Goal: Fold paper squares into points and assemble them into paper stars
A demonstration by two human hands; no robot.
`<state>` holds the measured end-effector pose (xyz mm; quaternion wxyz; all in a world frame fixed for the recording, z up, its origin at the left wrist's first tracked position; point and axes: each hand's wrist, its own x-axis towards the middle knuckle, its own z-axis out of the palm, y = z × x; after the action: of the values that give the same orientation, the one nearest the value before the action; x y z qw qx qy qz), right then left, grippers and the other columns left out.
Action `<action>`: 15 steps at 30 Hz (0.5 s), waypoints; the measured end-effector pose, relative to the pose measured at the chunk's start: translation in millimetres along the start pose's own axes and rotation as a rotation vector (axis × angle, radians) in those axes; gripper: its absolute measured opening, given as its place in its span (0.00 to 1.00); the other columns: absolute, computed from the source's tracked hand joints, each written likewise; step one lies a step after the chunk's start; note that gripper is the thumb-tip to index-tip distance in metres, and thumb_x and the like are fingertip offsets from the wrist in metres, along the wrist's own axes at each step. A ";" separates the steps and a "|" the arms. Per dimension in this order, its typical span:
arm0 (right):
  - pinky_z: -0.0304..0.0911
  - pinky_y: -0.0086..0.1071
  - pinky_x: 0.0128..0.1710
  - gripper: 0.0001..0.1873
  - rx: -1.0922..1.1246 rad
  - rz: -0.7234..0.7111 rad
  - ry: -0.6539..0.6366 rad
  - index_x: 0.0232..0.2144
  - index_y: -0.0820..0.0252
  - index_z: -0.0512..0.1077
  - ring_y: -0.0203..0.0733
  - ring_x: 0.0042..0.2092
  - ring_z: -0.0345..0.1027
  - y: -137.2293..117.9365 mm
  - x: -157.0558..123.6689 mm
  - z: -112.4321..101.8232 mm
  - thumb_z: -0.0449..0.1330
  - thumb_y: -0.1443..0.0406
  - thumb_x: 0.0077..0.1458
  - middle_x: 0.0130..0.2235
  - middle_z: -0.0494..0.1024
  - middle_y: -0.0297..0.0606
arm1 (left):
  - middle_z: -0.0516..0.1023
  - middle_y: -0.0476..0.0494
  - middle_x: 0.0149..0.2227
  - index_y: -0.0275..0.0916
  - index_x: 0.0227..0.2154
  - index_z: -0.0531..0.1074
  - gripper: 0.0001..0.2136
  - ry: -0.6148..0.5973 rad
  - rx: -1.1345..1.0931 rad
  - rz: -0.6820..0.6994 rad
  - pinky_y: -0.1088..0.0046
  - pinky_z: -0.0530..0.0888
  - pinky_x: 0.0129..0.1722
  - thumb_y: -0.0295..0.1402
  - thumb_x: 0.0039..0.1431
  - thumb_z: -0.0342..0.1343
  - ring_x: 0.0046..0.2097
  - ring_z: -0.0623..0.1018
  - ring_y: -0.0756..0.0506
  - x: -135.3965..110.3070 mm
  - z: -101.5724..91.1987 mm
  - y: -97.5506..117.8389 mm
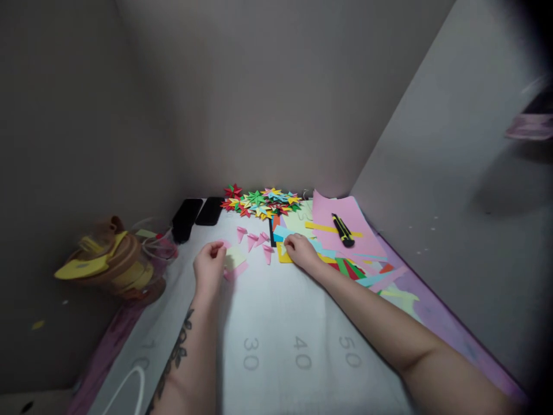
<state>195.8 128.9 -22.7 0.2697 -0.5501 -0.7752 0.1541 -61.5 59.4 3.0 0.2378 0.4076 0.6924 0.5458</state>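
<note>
My left hand (209,266) is closed in a pinch beside a pale yellow paper piece (234,257) and a pink paper piece (237,272). What its fingertips hold, if anything, does not show. My right hand (301,252) has its fingers pressed together over the edge of a yellow sheet (283,253), near light blue paper strips (283,231); I cannot make out whether something is between the fingers. Between the two hands lie several small folded pink paper pieces (252,241).
Folded multicoloured paper stars (257,199) are heaped against the wall. A box cutter (343,230) rests on a pink sheet (328,210). Two black phones (210,211) lie at the back left. A brown and yellow container (116,262) stands left. The white mat (276,323) bears printed numbers.
</note>
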 end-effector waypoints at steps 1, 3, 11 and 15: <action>0.55 0.31 0.40 0.06 -0.016 0.006 -0.001 0.26 0.60 0.69 0.41 0.38 0.63 0.9 -1.7 0.2 0.53 0.72 0.49 0.32 0.72 0.38 | 0.77 0.43 0.29 0.35 0.34 0.75 0.12 -0.023 0.069 0.025 0.71 0.70 0.30 0.35 0.47 0.55 0.29 0.75 0.45 1.4 -3.6 -0.2; 0.56 0.31 0.39 0.03 -0.039 0.020 -0.008 0.27 0.60 0.70 0.41 0.38 0.63 2.0 -4.2 -0.4 0.57 0.67 0.50 0.32 0.70 0.38 | 0.78 0.41 0.32 0.37 0.34 0.75 0.11 -0.077 0.229 0.083 0.69 0.70 0.35 0.33 0.48 0.54 0.34 0.76 0.43 3.3 -10.2 -0.7; 0.54 0.32 0.36 0.17 -0.090 0.044 -0.041 0.32 0.60 0.70 0.44 0.38 0.60 -3.1 -5.9 -4.4 0.66 0.57 0.40 0.34 0.68 0.38 | 0.76 0.35 0.41 0.38 0.36 0.76 0.12 -0.235 0.661 0.223 0.62 0.65 0.48 0.32 0.46 0.55 0.47 0.72 0.35 -0.2 -14.8 -1.1; 0.55 0.33 0.41 0.13 -0.069 -0.040 -0.047 0.34 0.60 0.71 0.44 0.41 0.61 -5.9 -12.8 -6.1 0.64 0.61 0.44 0.37 0.70 0.39 | 0.73 0.32 0.46 0.35 0.45 0.72 0.21 -0.261 0.733 0.246 0.60 0.64 0.50 0.34 0.46 0.56 0.51 0.69 0.33 -0.8 -11.9 -0.9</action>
<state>198.1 114.6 -17.7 0.2354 -0.5396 -0.7970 0.1348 -70.5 52.0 5.5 0.0955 0.6110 0.7512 0.2308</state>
